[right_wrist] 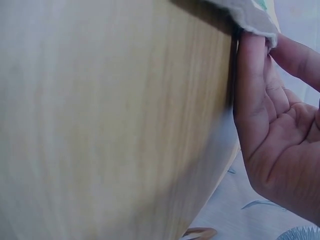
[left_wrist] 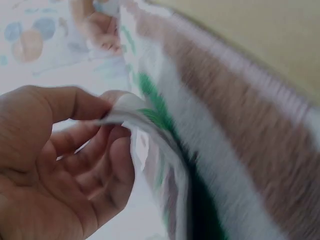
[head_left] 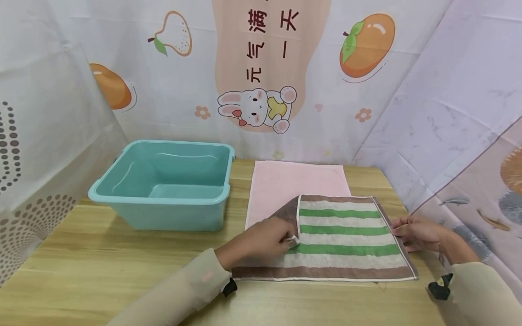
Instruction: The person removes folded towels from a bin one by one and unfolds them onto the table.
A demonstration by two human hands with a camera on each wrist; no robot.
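A striped towel (head_left: 350,260) in green, white and brown lies on the table, partly over a pink cloth (head_left: 302,176). My left hand (head_left: 263,242) pinches the towel's left edge between thumb and fingers and holds it raised. In the left wrist view that edge curls up out of the left hand (left_wrist: 70,155), with the striped face beyond it. At the opposite side, my right hand (head_left: 418,231) pinches the right edge. The right wrist view has the towel's hem (right_wrist: 255,22) between thumb and fingers of the right hand (right_wrist: 280,125).
An aqua plastic basin (head_left: 167,215) stands at the back left of the wooden table (head_left: 102,271). Patterned curtains (head_left: 187,86) hang behind the table and at both sides.
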